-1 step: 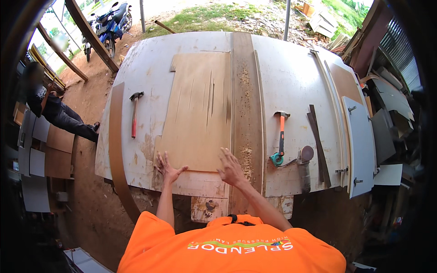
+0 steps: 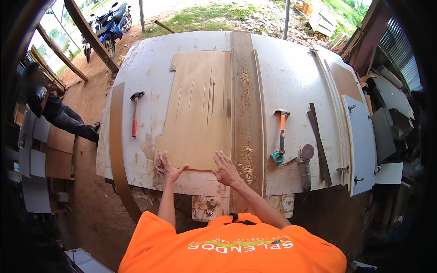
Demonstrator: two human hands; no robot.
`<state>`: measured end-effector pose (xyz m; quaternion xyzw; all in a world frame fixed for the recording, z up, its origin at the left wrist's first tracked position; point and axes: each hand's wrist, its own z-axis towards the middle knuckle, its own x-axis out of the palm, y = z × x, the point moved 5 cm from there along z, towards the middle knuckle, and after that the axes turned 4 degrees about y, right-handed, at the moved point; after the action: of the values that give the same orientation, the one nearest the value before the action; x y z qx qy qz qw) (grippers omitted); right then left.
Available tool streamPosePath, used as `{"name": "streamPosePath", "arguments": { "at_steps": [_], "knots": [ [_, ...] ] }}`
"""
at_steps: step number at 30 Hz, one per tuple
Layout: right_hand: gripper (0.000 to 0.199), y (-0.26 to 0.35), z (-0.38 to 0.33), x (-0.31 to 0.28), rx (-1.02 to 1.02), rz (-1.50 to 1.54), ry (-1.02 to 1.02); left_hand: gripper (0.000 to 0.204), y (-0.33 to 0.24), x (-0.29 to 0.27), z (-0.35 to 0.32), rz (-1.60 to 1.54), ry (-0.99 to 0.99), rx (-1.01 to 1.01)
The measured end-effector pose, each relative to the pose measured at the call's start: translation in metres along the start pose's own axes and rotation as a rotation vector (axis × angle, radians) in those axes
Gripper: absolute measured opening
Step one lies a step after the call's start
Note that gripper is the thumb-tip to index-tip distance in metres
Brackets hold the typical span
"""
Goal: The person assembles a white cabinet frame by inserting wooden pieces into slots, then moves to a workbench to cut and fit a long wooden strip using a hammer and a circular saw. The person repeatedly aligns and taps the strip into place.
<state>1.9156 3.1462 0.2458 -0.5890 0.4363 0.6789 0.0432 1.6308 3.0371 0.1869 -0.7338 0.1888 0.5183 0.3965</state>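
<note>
A thin light-brown plywood sheet with dark splits along its grain lies flat on the large white worktable. At its near left corner rests my left hand, fingers spread and thumb out to the right. My right hand lies at the near right corner, fingers stretched forward over the sheet's edge. Both hands are open and grip nothing. Right of the sheet runs a long worn brown board with a pitted surface. A claw hammer with a red handle lies left of the sheet.
Right of the board lie an orange-and-black-handled hammer, a teal tape measure, a round-topped cylindrical thing and dark strips. A hinged pale door panel is at the right edge. A curved brown strip overhangs the left. A person stands far left.
My right hand has shifted slightly left, from beside the plywood's near right corner onto it. My left hand and the sheet stay almost in place.
</note>
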Motion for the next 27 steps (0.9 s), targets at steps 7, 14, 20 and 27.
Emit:
{"name": "streamPosePath", "arguments": {
  "at_steps": [7,14,20,27],
  "knots": [
    [0.068,-0.006,0.003,0.077,0.001,-0.241,-0.009,0.078,0.086,0.022,-0.079,0.06,-0.717,-0.47],
    [0.061,0.008,0.006,0.066,0.001,-0.167,-0.099,0.107,0.229,0.074,-0.097,-1.665,-0.437,-0.889],
    [0.063,0.012,0.009,0.062,0.014,-0.201,-0.017,0.092,0.233,0.042,-0.1,-1.601,-0.308,-0.929],
    [0.061,0.016,0.013,0.061,-0.023,-0.168,-0.035,0.089,0.272,0.081,-0.106,-1.681,-0.329,-1.006]
  ]
}}
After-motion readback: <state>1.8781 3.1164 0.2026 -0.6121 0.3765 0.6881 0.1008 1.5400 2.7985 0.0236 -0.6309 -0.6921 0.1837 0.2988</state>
